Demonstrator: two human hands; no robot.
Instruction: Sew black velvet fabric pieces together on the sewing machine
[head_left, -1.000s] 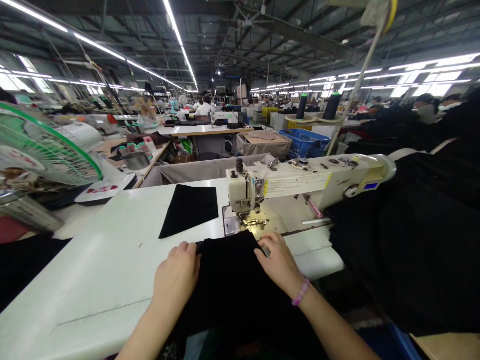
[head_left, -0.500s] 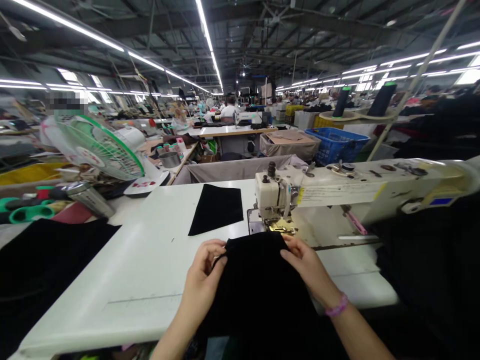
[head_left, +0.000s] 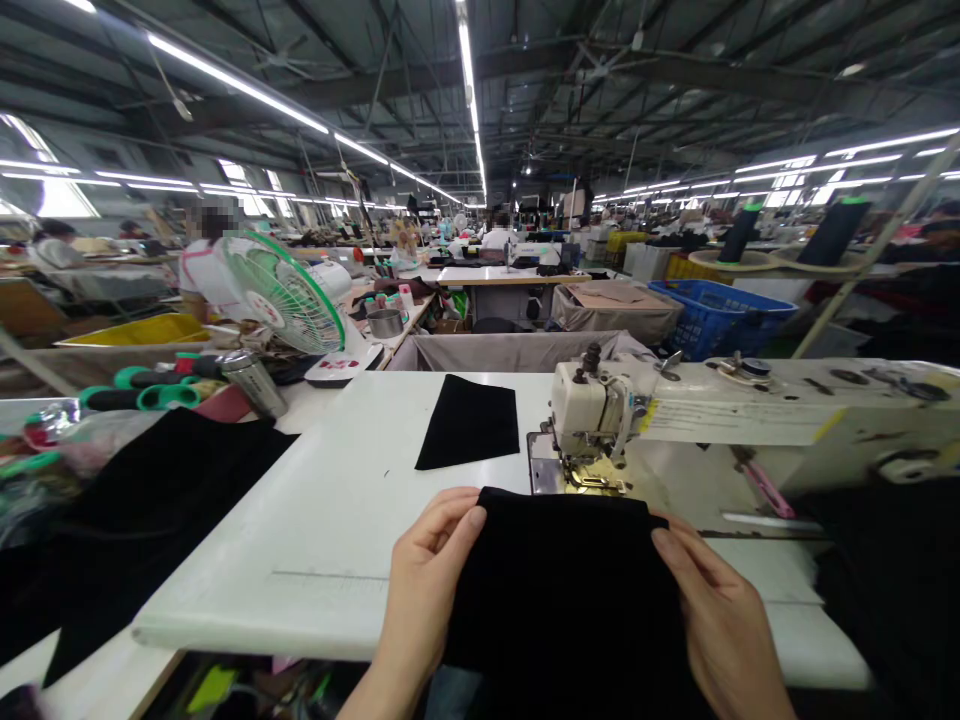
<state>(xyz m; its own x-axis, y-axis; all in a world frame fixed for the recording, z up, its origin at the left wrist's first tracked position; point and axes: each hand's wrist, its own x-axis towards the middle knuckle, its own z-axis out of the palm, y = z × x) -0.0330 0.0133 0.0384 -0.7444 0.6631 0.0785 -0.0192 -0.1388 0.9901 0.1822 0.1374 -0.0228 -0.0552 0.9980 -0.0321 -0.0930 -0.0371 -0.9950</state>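
A piece of black fabric (head_left: 566,590) is stretched between my two hands, its top edge lying just in front of the sewing machine (head_left: 592,410). My left hand (head_left: 435,550) pinches the upper left corner between thumb and fingers. At the upper right corner, my right hand (head_left: 712,590) grips the cloth the same way. The fabric's lower part hangs down toward my lap. Behind my left hand, a smaller black fabric piece (head_left: 469,422) lies flat on the white table (head_left: 322,520), apart from the cloth I hold.
To the left, more black fabric (head_left: 165,500) is heaped beside thread spools and a metal flask (head_left: 253,384). A green-rimmed fan (head_left: 289,290) stands behind them. At the back right are a blue basket (head_left: 712,315) and dark thread cones (head_left: 832,232). A person (head_left: 210,265) is behind the fan.
My hands have moved farther apart, pulling the fabric's top edge wider and straighter. My right hand has shifted right. The view has turned left, so the surroundings appear farther right.
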